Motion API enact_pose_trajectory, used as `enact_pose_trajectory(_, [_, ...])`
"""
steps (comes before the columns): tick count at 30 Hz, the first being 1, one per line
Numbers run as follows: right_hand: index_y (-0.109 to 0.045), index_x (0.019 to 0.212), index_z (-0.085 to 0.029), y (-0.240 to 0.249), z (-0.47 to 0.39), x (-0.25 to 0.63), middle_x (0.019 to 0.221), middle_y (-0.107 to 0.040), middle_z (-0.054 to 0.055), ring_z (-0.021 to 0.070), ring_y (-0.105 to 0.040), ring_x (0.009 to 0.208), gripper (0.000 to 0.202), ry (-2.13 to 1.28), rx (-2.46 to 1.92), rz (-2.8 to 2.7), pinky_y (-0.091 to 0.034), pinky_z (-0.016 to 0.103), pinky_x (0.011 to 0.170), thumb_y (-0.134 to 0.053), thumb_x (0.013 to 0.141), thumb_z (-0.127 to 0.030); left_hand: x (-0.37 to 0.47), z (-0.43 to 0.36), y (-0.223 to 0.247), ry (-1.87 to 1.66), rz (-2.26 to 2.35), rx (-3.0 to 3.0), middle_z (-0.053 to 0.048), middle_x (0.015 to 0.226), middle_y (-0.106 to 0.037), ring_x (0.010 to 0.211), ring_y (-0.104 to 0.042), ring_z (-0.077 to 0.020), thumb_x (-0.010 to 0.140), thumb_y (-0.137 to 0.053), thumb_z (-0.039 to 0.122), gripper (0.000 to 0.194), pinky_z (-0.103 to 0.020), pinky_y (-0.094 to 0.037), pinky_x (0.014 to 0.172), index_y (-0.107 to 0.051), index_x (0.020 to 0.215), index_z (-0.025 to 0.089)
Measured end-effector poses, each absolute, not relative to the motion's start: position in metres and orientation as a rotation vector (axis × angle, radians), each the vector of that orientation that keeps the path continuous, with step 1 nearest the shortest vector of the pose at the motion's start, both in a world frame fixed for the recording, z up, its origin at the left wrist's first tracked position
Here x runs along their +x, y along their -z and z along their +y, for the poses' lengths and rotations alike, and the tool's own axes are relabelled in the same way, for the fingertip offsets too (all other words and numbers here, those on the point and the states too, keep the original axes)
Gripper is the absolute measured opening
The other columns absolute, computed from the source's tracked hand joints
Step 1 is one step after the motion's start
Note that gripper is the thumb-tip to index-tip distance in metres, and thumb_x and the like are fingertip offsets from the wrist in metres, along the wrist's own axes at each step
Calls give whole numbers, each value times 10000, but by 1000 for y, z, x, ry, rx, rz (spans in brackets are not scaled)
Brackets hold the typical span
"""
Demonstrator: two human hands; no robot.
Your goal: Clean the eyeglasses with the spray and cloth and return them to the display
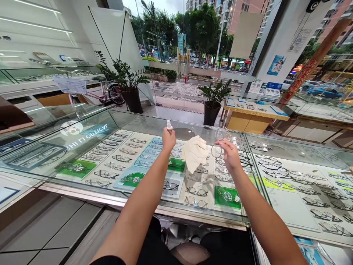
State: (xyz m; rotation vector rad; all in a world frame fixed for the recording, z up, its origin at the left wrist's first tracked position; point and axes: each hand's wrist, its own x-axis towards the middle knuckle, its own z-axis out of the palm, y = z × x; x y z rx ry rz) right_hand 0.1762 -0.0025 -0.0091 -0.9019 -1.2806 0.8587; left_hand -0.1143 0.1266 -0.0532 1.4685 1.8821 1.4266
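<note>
My left hand is wrapped round a small spray bottle, whose white nozzle sticks up above the fingers. In my right hand, fingertips pinch a pair of thin-framed eyeglasses, held up over the glass counter. Between the two hands a cream cleaning cloth lies crumpled on the counter top, touched by neither hand. Beneath the glass, rows of eyeglass frames show on light trays. Most of the bottle's body is hidden by my left hand.
The glass display counter stretches left and right before me. Another counter section with more frames adjoins at right. Potted plants stand beyond, near the glass front. A wooden display table is at the back right, a bicycle at the back left.
</note>
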Motion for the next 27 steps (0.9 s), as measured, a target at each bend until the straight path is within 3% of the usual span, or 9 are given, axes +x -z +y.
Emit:
enact_pose_trajectory(14, [-830,837,-279,9,-4,174,922,-646,50,256,-602,1021,171,-899,-847,-1286,-457,438,1025,-713,862,-402,-124,129,68,-1314,1993,1372,-118,1072,-660,970,-621,-278,970,-571,255,106,-361,-445,835,-527,1058,216])
enact_pose_trajectory(17, [-829,844,-275,9,-3,174,928,-655,53,261,-610,1018,181,-893,-853,-1294,-466,439,1013,-711,864,-410,-119,123,64,-1341,2001,1371,-152,1177,-648,1096,-622,-299,962,-597,260,251,-392,-460,922,-533,1196,195])
enact_pose_trajectory(20, [-830,850,-275,9,-3,174,922,-655,50,255,-606,1006,173,-896,-851,-1288,-462,435,1009,-711,862,-401,-109,110,46,-1631,2100,1304,-221,1445,-507,1323,-530,-320,971,-593,289,520,-418,-435,1042,-402,1441,174])
enact_pose_trajectory(22, [-832,846,-280,8,-4,174,920,-650,47,252,-598,1009,164,-906,-843,-1277,-453,429,1012,-715,859,-394,-101,98,28,-1846,2100,1335,-225,1480,-483,1348,-515,-322,996,-548,301,513,-428,-432,1064,-390,1467,172])
enact_pose_trajectory(24, [-835,849,-284,8,-4,174,912,-640,45,251,-590,1008,160,-916,-844,-1270,-450,425,1009,-720,854,-395,-95,86,10,-1779,1993,1550,-182,1319,-607,1212,-600,-299,1010,-501,276,351,-415,-459,1024,-501,1348,181])
enact_pose_trajectory(27, [-839,850,-283,7,-4,175,909,-628,44,252,-581,1007,164,-919,-853,-1273,-445,420,1006,-727,850,-403,-90,73,-6,-1076,2025,1806,-120,978,-707,952,-676,-293,956,-572,287,134,-396,-493,872,-644,1030,203])
